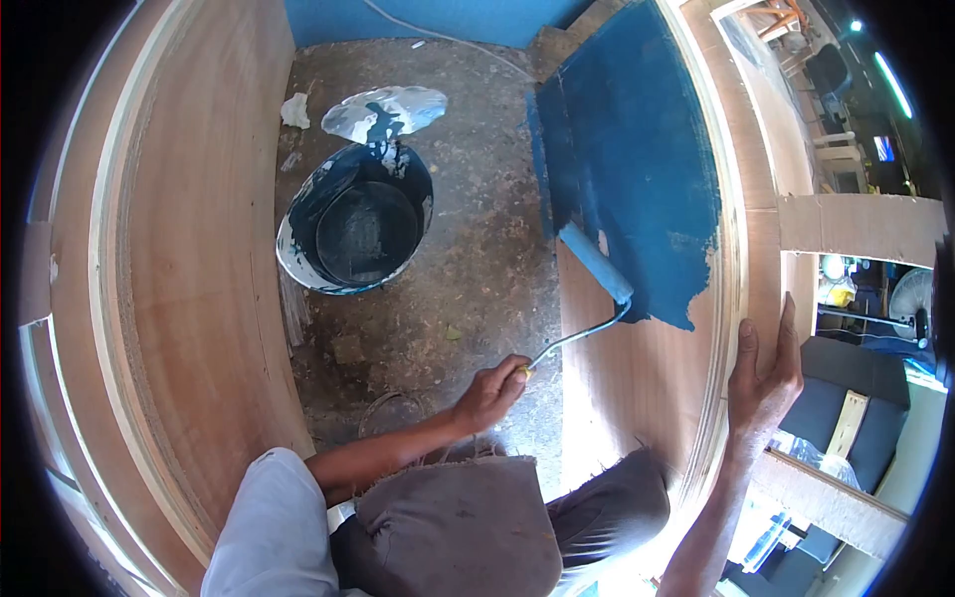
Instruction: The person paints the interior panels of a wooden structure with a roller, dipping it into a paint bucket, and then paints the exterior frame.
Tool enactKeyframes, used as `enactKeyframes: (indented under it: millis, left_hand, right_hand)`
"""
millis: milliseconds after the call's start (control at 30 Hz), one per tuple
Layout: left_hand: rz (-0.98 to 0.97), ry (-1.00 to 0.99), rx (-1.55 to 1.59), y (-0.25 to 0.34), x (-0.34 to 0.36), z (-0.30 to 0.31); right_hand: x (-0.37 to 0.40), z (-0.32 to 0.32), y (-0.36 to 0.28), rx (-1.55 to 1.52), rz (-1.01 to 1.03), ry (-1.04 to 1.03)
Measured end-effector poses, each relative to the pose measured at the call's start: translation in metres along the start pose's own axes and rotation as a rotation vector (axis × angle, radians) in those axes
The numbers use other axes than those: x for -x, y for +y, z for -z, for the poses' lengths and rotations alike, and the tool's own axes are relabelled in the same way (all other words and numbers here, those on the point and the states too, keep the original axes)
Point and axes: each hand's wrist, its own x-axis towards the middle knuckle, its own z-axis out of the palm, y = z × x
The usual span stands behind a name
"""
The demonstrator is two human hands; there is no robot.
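Observation:
My left hand [492, 391] is closed around the yellow handle of a paint roller [597, 263]. The roller's blue sleeve touches the right wooden panel [637, 373], at the ragged lower edge of its dark blue paint [637, 149]. Bare wood shows below that edge. My right hand [764, 383] rests on the panel's outer frame at the right, with its fingers apart and no tool in it. A paint-smeared bucket [368, 234], dark inside, stands on the floor left of the roller. Beyond it lies a round, pale lid [403, 111] with dark paint on it.
An unpainted wooden panel [199, 229] rises at the left. A blue surface [428, 20] crosses the far end, with a pale cable [448, 38] before it. Outside the right frame are wooden crosspieces [860, 217], a fan [910, 298] and dark boxes [856, 398].

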Motion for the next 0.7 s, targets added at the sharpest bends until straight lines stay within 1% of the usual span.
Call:
enactKeyframes:
  millis: [67,100,167,200,233,300,433,567,633,667,700]
  left_hand:
    - [0.089,-0.231,0.092,-0.001,-0.008,0.018]
    - [0.083,-0.236,0.089,0.001,-0.008,0.019]
    - [0.217,-0.296,0.192,0.004,0.0,0.013]
    - [0.249,-0.301,0.279,-0.005,0.007,0.005]
    - [0.246,-0.306,0.275,-0.005,0.019,-0.006]
    - [0.497,-0.279,0.415,-0.001,0.031,-0.028]
    - [0.442,-0.306,0.491,0.032,0.015,-0.044]
    - [0.464,-0.263,0.55,0.066,-0.047,-0.033]
    - [0.358,-0.249,0.652,0.082,-0.081,-0.027]
    - [0.407,-0.23,0.715,0.093,-0.089,-0.026]
    - [0.408,-0.23,0.716,0.097,-0.085,-0.03]
  right_hand:
    - [0.0,0.0,0.0,0.011,-0.019,-0.015]
    - [0.0,0.0,-0.001,0.012,-0.022,-0.006]
    - [-0.001,0.002,-0.001,-0.012,-0.008,-0.021]
    - [0.0,0.001,0.0,-0.005,0.041,0.006]
    - [0.0,0.003,0.0,-0.003,0.037,0.012]
    - [0.0,0.003,-0.004,0.017,0.012,-0.013]
    - [-0.001,0.003,-0.002,0.037,0.006,-0.021]
    - [0.0,0.001,-0.002,0.043,0.033,0.009]
    - [0.0,0.001,-0.003,0.056,0.041,0.013]
    - [0.0,0.002,-0.004,0.041,0.015,-0.003]
    - [0.0,0.003,-0.005,0.027,-0.01,-0.017]
